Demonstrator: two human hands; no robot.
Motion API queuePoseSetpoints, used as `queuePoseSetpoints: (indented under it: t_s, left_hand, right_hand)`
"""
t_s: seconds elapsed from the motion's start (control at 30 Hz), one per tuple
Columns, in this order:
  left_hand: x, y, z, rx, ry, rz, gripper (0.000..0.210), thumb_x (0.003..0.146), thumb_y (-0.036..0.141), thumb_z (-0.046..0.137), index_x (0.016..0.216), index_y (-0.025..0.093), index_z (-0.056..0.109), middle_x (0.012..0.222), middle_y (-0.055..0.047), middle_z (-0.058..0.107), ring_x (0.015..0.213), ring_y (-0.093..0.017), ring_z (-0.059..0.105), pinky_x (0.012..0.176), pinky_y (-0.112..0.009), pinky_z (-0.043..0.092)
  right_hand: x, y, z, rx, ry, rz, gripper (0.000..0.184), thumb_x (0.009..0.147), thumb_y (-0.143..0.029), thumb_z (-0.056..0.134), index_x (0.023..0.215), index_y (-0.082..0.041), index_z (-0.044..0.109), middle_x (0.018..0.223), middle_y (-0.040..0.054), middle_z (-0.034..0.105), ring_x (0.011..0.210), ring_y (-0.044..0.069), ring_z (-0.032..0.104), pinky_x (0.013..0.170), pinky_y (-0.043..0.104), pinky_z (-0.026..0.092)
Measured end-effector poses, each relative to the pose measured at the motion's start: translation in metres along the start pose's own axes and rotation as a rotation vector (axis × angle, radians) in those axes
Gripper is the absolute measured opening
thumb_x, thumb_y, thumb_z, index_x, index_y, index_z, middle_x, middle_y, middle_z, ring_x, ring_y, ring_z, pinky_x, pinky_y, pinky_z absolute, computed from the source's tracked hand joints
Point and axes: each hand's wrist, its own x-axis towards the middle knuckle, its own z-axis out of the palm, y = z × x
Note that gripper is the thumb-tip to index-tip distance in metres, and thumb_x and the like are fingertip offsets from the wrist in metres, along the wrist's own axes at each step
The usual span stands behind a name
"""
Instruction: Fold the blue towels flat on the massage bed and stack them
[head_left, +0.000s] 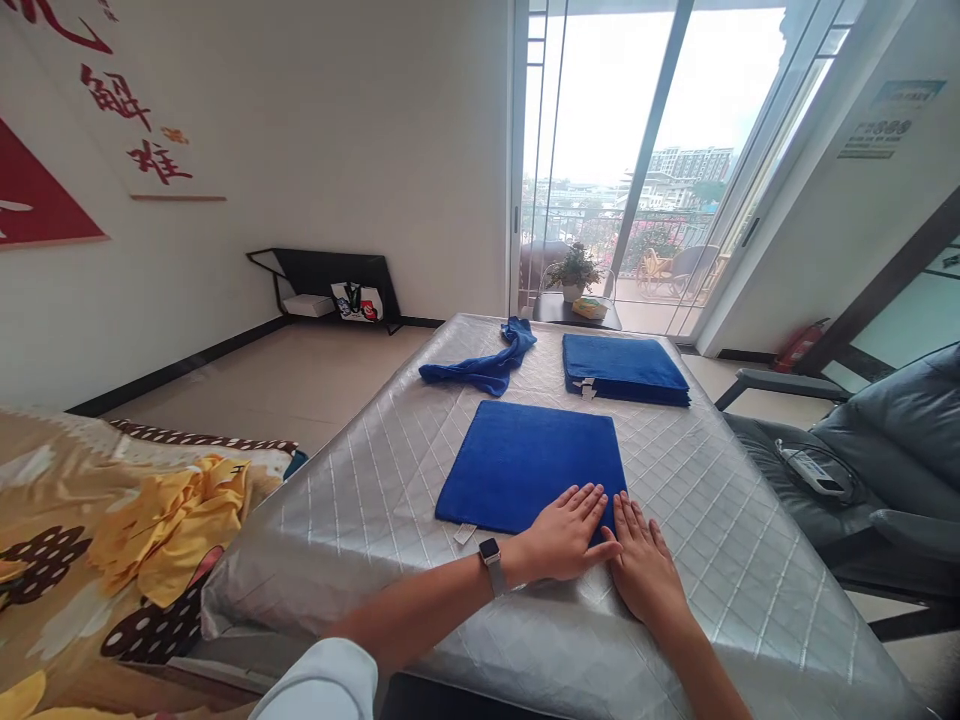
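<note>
Blue cloth (525, 460) lies flat directly beneath the left hand (574, 530), whose fingers stretch over its near right corner; the right hand (646, 560) rests palm down just beside, at the cloth's right edge; each grip is flat, fingers straight and uncurled, with hold of nothing; a watch (490, 550) circles the left wrist.

Both hands press on a mattress (360, 500) in a quilted silver cover; farther back on it sit a crumpled rag (484, 368) to the left and a neat blue stack (626, 365) to the right; a grey armchair (907, 450) stands on the right, yellow fabric (172, 520) lies on the left, and a potted plant (574, 270) stands before the glass door (600, 130).

Red characters 解 and 难 read clearly on the wall scroll (161, 110); the cloth's white tag (465, 534) is too small to read.
</note>
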Motion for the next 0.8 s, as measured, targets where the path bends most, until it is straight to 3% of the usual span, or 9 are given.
queuePoseSetpoints:
  t_s: [0.1,0.2,0.37,0.47,0.57,0.8]
  left_hand:
    - [-0.005,-0.007,0.003,0.019,0.007,-0.006,0.077,0.104,0.063,0.017,0.161,0.011,0.018,0.166,-0.011,0.02,0.155,-0.02,0.012,0.126,-0.038,0.012]
    - [-0.029,-0.03,-0.005,0.026,-0.018,-0.078,0.077,0.103,0.064,0.018,0.161,0.013,0.017,0.167,-0.009,0.017,0.155,-0.02,0.01,0.126,-0.038,0.012]
    - [-0.094,-0.085,-0.022,0.113,-0.027,-0.406,0.076,0.103,0.065,0.018,0.162,0.018,0.014,0.167,-0.009,0.017,0.155,-0.024,0.015,0.126,-0.044,0.015]
    - [-0.127,-0.105,-0.026,0.15,-0.01,-0.564,0.079,0.102,0.066,0.02,0.162,0.016,0.012,0.167,-0.011,0.015,0.154,-0.027,0.016,0.125,-0.045,0.017]
    - [-0.141,-0.108,-0.025,0.152,0.013,-0.595,0.081,0.102,0.067,0.021,0.162,0.014,0.012,0.167,-0.012,0.012,0.155,-0.027,0.013,0.125,-0.045,0.019]
    - [-0.138,-0.103,-0.021,0.152,0.064,-0.594,0.088,0.098,0.072,0.028,0.162,0.013,0.012,0.167,-0.013,0.014,0.155,-0.029,0.014,0.125,-0.047,0.02]
  right_hand:
    - [-0.001,-0.001,-0.003,-0.004,-0.011,0.004,0.066,0.103,-0.042,0.018,0.161,-0.01,0.024,0.167,0.0071,0.017,0.155,0.021,0.013,0.125,0.044,0.011]
    - [-0.001,-0.003,-0.007,0.004,-0.031,0.024,0.067,0.103,-0.042,0.016,0.161,-0.009,0.022,0.168,0.0064,0.015,0.155,0.02,0.012,0.126,0.043,0.011]
    - [-0.001,-0.002,-0.008,0.06,-0.04,0.024,0.068,0.102,-0.042,0.016,0.161,-0.01,0.02,0.168,0.0066,0.015,0.155,0.02,0.011,0.126,0.044,0.01]
    - [-0.001,-0.001,-0.006,0.064,-0.034,0.018,0.068,0.102,-0.042,0.016,0.161,-0.009,0.02,0.168,0.0075,0.016,0.155,0.02,0.012,0.126,0.044,0.009]
    - [0.0,-0.001,-0.005,0.044,-0.041,0.02,0.068,0.101,-0.041,0.017,0.161,-0.008,0.02,0.168,0.0084,0.016,0.155,0.02,0.013,0.126,0.044,0.009]
    - [0.001,0.004,-0.009,-0.001,-0.057,0.009,0.067,0.102,-0.041,0.018,0.161,-0.011,0.023,0.167,0.0069,0.02,0.154,0.022,0.015,0.125,0.045,0.015]
